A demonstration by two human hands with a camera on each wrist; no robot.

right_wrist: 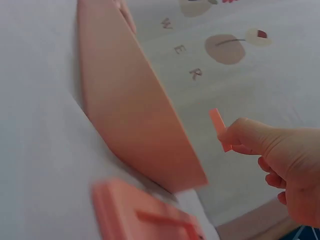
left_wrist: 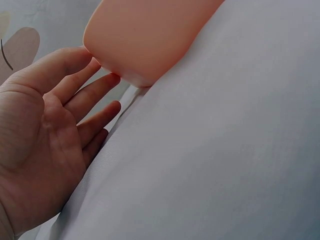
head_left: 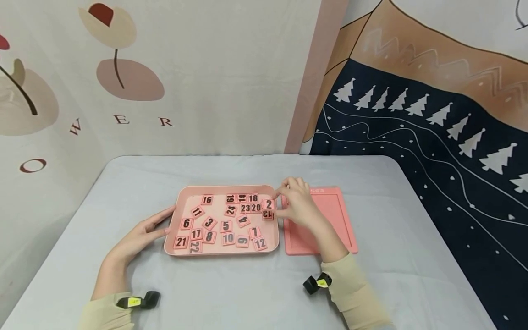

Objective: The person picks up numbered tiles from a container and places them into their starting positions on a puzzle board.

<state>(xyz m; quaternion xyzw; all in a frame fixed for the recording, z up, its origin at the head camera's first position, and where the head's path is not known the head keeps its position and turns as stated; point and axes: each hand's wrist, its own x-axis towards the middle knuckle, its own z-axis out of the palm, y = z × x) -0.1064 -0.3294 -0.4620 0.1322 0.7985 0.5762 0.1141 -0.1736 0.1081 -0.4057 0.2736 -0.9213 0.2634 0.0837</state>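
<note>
A pink tray (head_left: 222, 189) of number tiles lies on the cloth-covered table. My left hand (head_left: 138, 238) is at the tray's left side, its fingers fairly straight and fingertips touching the outer wall (left_wrist: 145, 40). Over the tray's right edge, my right hand (head_left: 301, 201) pinches a number tile (right_wrist: 219, 127) between thumb and finger. In the head view this tile (head_left: 268, 204) shows a 2 and overlaps the 13 tile (head_left: 267, 214). Other tiles, such as the 16 tile (head_left: 207, 200) and the 12 tile (head_left: 260, 243), lie scattered face up.
A flat pink frame board (head_left: 330, 215) lies right of the tray, partly under my right forearm. The light grey cloth (head_left: 231, 293) covers the table. Printed curtains (head_left: 227, 91) hang behind it, with a dark tree-patterned one (head_left: 412, 123) on the right.
</note>
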